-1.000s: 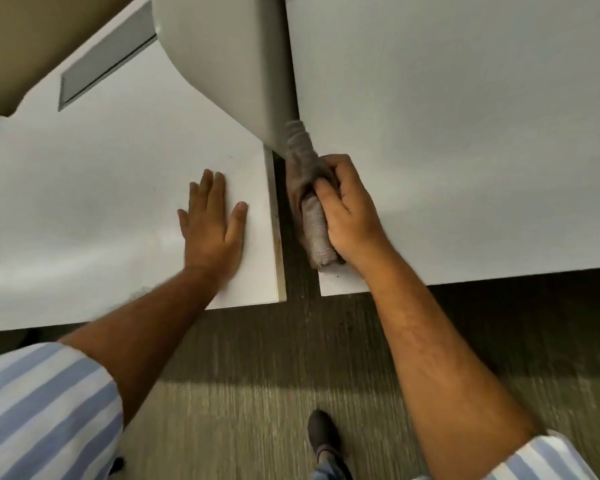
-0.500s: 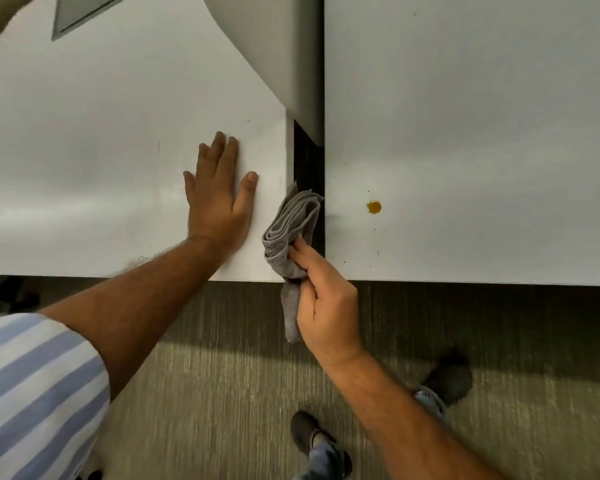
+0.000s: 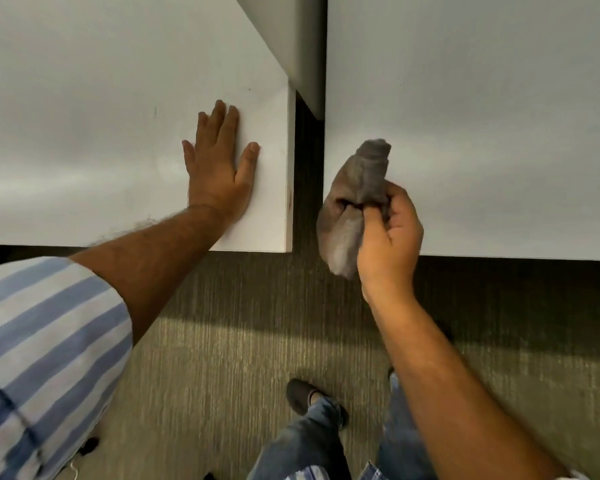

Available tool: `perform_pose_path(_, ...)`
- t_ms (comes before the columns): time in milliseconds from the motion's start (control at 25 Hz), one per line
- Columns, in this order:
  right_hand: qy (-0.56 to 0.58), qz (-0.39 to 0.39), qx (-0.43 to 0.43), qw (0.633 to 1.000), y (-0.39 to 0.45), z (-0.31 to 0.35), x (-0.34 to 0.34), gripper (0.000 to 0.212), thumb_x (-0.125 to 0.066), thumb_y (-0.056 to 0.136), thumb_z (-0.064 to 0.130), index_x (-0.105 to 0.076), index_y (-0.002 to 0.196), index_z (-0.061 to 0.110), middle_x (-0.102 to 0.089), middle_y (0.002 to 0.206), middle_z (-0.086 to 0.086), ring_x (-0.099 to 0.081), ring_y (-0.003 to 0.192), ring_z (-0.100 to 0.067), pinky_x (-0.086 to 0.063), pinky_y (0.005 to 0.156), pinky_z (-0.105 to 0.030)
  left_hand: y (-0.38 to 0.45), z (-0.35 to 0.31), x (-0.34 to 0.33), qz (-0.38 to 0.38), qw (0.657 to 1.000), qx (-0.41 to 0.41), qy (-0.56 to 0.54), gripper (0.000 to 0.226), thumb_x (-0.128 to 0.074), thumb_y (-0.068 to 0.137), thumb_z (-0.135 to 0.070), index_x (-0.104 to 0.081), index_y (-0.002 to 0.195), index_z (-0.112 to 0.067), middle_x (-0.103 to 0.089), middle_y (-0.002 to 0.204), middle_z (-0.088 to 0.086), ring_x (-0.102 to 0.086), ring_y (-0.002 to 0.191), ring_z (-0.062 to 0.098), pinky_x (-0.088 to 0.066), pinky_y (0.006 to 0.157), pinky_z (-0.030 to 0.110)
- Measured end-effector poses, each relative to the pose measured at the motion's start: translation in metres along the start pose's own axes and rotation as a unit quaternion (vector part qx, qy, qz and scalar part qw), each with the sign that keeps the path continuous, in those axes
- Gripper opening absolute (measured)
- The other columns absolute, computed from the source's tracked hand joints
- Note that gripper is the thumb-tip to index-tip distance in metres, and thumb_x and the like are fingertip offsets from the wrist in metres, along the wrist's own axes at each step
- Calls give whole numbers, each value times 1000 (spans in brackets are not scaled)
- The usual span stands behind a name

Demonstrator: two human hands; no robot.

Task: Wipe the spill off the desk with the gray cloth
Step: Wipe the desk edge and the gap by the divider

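My right hand [image 3: 390, 237] grips the bunched gray cloth [image 3: 355, 195] over the near left corner of the right white desk [image 3: 482, 116]. The cloth's upper end rests on or just above the desk surface, and its lower end hangs past the front edge. No spill shows on the desk; the spot where it would be lies under the cloth. My left hand [image 3: 219, 168] lies flat, fingers spread, on the left white desk [image 3: 84, 116] close to its right edge.
A narrow gap [image 3: 307, 188] separates the two desks, with a gray panel [image 3: 302, 46] standing between them further back. Below the front edges is ribbed carpet [image 3: 222, 341]. My leg in jeans and a dark shoe [image 3: 305, 396] are beneath.
My right hand has carried the cloth from the gap to the right, onto the right desk, and it now covers the place where a small yellow spot was visible. My left hand stays flat.
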State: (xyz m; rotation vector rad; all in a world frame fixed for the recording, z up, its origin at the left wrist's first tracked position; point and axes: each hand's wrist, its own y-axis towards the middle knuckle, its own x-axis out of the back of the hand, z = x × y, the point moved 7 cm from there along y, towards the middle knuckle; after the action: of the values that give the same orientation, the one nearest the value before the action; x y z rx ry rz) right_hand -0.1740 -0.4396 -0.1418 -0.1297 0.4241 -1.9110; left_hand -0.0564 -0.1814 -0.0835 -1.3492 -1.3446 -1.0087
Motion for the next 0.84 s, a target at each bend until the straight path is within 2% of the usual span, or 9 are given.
perform_pose_path(160, -121, 99, 74, 985, 36, 35, -84, 42, -52, 106, 2, -65, 144, 15, -70, 139, -4, -62, 129, -14, -48, 109, -19, 0, -2, 4, -5, 1000, -1, 1, 69, -33, 108, -53, -19, 169, -22, -14, 179, 2, -4, 165, 26, -2, 131, 60)
perform_pose_path(320, -181, 115, 143, 966, -13, 39, -83, 35, -54, 106, 0, -69, 136, 7, -75, 127, -10, -67, 119, -13, -52, 107, -21, 1, -1, 2, -2, 1000, -8, 6, 70, -32, 108, -54, -18, 169, -23, -12, 179, 1, -3, 166, 25, -2, 131, 60)
perform_pose_path(400, -190, 160, 163, 955, -54, 29, -63, 38, -57, 104, -3, -66, 140, 4, -73, 132, -11, -67, 127, -17, -52, 112, -31, 1, 1, 2, -4, 1000, -10, 6, 70, -31, 108, -54, -18, 169, -24, -12, 179, 1, -3, 166, 25, -2, 131, 60)
perform_pose_path(480, -190, 186, 158, 951, -87, 17, -50, 42, -59, 100, -8, -65, 141, 1, -71, 138, -12, -64, 134, -18, -51, 115, -39, 1, 1, 1, -5, 1000, -12, 7, 70, -31, 108, -55, -18, 169, -24, -12, 179, 1, -2, 166, 25, -2, 131, 60)
perform_pose_path(600, -190, 166, 136, 958, -88, 6, -48, 42, -57, 101, -8, -66, 140, 3, -72, 137, -11, -64, 133, -16, -52, 113, -37, 1, 1, 1, -11, 1000, -13, 2, 70, -31, 108, -55, -19, 169, -23, -13, 179, 1, -3, 166, 26, -2, 131, 61)
perform_pose_path(680, -184, 144, 132, 963, -72, 8, -54, 40, -55, 103, -2, -66, 141, 7, -71, 137, -5, -65, 131, -12, -52, 114, -32, 1, 0, 1, -14, 1000, -15, 0, 70, -31, 108, -55, -19, 169, -24, -13, 179, 1, -3, 166, 25, -2, 131, 61)
perform_pose_path(760, -179, 130, 120, 968, -53, 10, -65, 39, -53, 105, 4, -65, 141, 12, -69, 132, 6, -63, 123, -3, -49, 112, -18, 2, 1, 1, -15, 1000, -15, -4, 70, -32, 108, -55, -19, 169, -24, -13, 179, 1, -2, 166, 25, -2, 131, 61)
perform_pose_path(840, -193, 111, 110, 969, -22, 13, -77, 37, -54, 105, 5, -67, 139, 15, -74, 125, 4, -62, 111, 1, -48, 101, -6, 2, 1, 0, -16, 1000, -13, -2, 71, -31, 107, -56, -18, 169, -24, -13, 179, 1, -2, 166, 25, -2, 131, 60)
